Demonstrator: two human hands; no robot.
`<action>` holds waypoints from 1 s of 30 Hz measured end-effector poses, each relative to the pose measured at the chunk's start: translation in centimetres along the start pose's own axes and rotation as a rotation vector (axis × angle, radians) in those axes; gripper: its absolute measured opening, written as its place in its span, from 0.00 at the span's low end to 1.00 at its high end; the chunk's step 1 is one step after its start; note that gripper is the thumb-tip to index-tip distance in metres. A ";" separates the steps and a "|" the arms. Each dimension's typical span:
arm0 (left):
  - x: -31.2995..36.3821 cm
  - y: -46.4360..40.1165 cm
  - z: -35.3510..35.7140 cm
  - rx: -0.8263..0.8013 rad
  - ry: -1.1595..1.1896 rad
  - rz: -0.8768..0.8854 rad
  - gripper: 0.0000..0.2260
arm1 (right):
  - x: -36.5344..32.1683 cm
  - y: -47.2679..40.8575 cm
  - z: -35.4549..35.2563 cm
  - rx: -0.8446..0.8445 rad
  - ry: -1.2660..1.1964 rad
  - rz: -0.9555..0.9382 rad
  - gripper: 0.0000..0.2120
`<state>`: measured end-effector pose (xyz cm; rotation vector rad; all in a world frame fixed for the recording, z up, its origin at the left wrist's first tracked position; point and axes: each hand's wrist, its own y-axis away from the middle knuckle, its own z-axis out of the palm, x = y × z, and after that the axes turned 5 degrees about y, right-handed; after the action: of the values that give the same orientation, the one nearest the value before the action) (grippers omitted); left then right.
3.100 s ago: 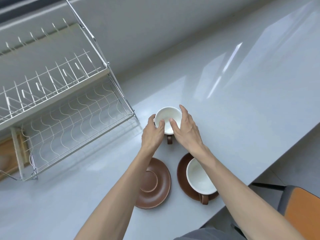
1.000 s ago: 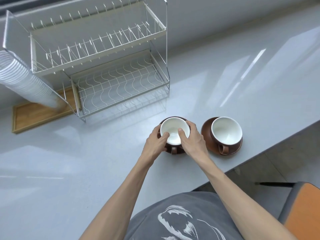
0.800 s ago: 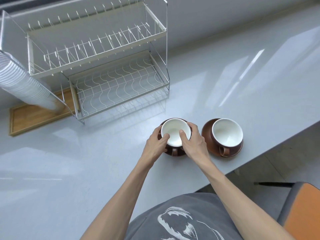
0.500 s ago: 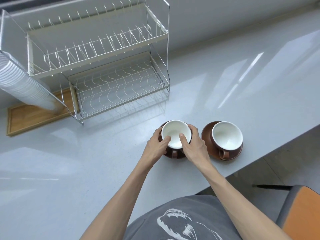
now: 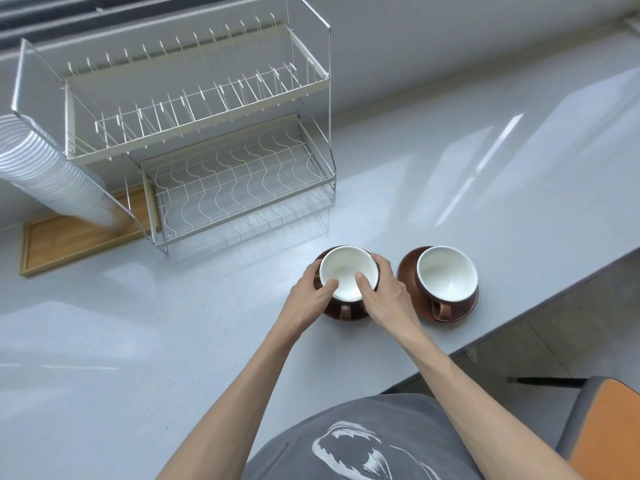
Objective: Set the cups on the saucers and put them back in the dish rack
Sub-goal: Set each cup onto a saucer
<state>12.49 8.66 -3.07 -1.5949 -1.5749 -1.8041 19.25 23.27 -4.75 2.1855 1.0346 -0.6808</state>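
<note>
Two brown cups with white insides stand on brown saucers near the counter's front edge. My left hand (image 5: 309, 295) and my right hand (image 5: 385, 292) grip the left cup (image 5: 347, 273) from both sides, thumbs over its rim. It sits on its saucer (image 5: 341, 311), mostly hidden under it, handle toward me. The right cup (image 5: 446, 276) rests untouched on its saucer (image 5: 408, 270), handle toward me. The two-tier wire dish rack (image 5: 221, 168) stands behind and to the left, both tiers bare.
A tall stack of white disposable cups (image 5: 48, 171) leans beside the rack on a wooden tray (image 5: 69, 237). The grey counter (image 5: 450, 161) ends in an edge just right of the saucers. An orange-seated chair (image 5: 602, 434) is at the lower right.
Three seconds ago both hands held the cup on the bare counter beyond an empty saucer; now it sits on that saucer. Over the last second the hands kept their grip.
</note>
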 end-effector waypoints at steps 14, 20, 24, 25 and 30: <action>-1.6 -0.5 0.2 0.267 -0.453 0.246 0.25 | 0.0 -1.2 -1.4 0.094 0.374 -0.157 0.27; -1.4 -1.1 0.4 0.224 -0.094 0.053 0.25 | 0.2 -2.8 -1.5 -0.022 0.145 -0.077 0.26; -1.3 -1.4 0.6 0.196 0.022 0.001 0.21 | 0.2 -3.5 -1.6 -0.090 0.087 -0.050 0.22; -1.3 -1.4 0.6 0.192 0.050 -0.012 0.21 | 0.2 -3.6 -1.6 -0.106 0.084 -0.056 0.21; -1.1 -1.5 0.6 0.208 0.112 -0.078 0.19 | 0.3 -4.0 -1.6 -0.156 0.100 -0.065 0.20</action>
<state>12.04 9.26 -4.90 -1.3343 -1.7299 -1.6722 16.45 26.58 -5.06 2.0754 1.1746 -0.5056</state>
